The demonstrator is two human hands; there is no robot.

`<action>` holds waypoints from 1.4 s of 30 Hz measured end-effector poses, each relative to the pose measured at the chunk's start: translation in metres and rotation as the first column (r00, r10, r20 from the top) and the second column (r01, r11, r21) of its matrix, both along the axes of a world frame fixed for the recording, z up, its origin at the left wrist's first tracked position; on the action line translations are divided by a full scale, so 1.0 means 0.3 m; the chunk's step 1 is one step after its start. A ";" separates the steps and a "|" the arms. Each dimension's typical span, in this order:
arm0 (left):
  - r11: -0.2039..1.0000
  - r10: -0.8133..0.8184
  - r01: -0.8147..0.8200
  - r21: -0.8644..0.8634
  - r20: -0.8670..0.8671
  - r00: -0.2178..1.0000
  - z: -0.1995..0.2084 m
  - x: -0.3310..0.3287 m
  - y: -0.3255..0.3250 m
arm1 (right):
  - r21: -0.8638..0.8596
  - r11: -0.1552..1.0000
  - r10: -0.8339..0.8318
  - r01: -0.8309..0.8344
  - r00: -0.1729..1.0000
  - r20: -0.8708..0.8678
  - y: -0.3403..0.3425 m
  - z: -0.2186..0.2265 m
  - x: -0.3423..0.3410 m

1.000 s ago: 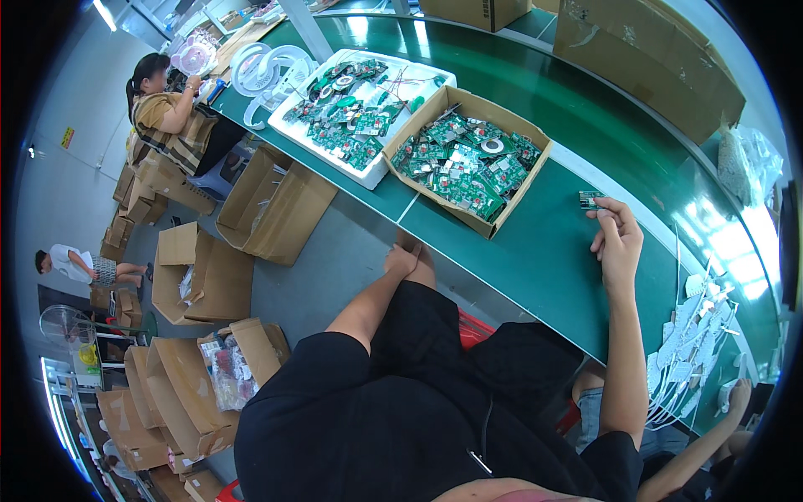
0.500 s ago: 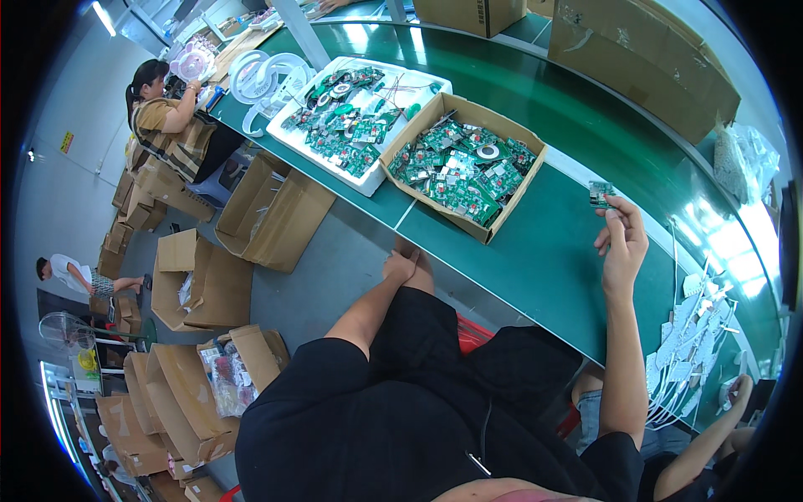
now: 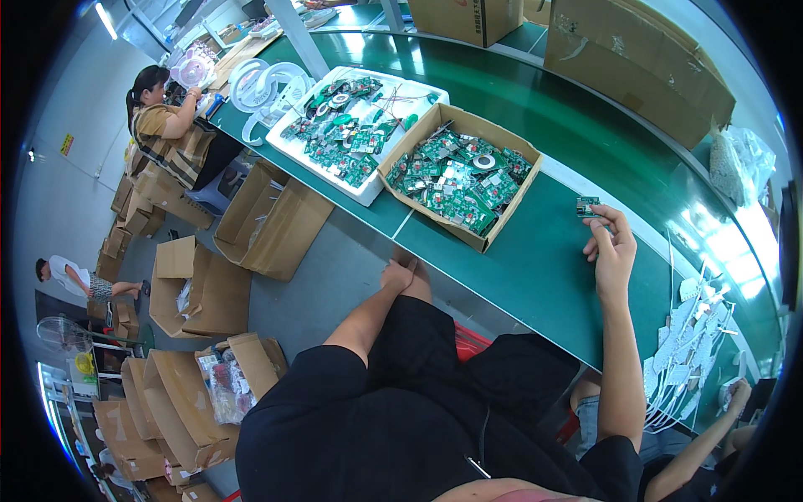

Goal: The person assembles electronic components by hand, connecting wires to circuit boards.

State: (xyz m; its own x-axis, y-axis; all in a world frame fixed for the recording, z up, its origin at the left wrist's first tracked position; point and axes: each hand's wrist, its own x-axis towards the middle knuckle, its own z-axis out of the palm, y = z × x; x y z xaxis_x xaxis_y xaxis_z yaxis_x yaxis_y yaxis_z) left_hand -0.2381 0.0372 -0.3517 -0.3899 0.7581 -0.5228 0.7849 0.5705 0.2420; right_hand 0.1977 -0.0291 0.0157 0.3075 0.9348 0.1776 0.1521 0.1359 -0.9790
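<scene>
Between the thumb and fingers of my right hand (image 3: 613, 251) is a small green circuit board (image 3: 587, 207), held up over the green tabletop. My left hand (image 3: 400, 274) rests at my knee below the table's edge; its fingers look curled, but what they hold, if anything, is hidden. Left of my right hand stands an open cardboard tray (image 3: 520, 201) heaped with green circuit boards (image 3: 460, 177). Beside it, a white foam tray (image 3: 291, 151) carries more circuit boards, round speaker-like discs and thin wires.
White cabled parts (image 3: 687, 335) lie piled on the right of the table. A large carton (image 3: 636, 67) and a clear plastic bag (image 3: 743, 163) stand along the far side. Open cartons (image 3: 280, 222) crowd the floor at left. A co-worker (image 3: 163, 125) sits at the far left; another person's arm (image 3: 703, 439) shows lower right.
My right hand has shifted slightly left and down in the picture, and the circuit board in it is turned a little. My left hand stays at my knee.
</scene>
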 end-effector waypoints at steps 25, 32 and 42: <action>1.000 -0.005 0.005 0.010 0.022 1.000 -0.038 -0.025 0.002 | -0.022 0.999 0.030 -0.029 1.000 0.010 0.007 -0.002 -0.004; 1.000 0.016 -0.016 0.009 0.017 1.000 -0.015 -0.001 0.003 | -0.031 0.999 0.029 -0.029 0.999 0.014 0.006 -0.012 0.002; 1.000 0.015 -0.015 -0.011 0.015 1.000 0.008 0.011 0.001 | -0.045 0.998 0.038 -0.037 0.999 0.022 0.004 -0.013 0.006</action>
State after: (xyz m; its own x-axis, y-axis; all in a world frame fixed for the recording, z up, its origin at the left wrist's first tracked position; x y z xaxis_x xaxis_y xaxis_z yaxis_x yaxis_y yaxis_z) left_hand -0.2348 0.0375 -0.3493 -0.3933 0.7467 -0.5365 0.7727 0.5846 0.2472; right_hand 0.1996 -0.0280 0.0118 0.2681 0.9529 0.1417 0.1706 0.0979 -0.9805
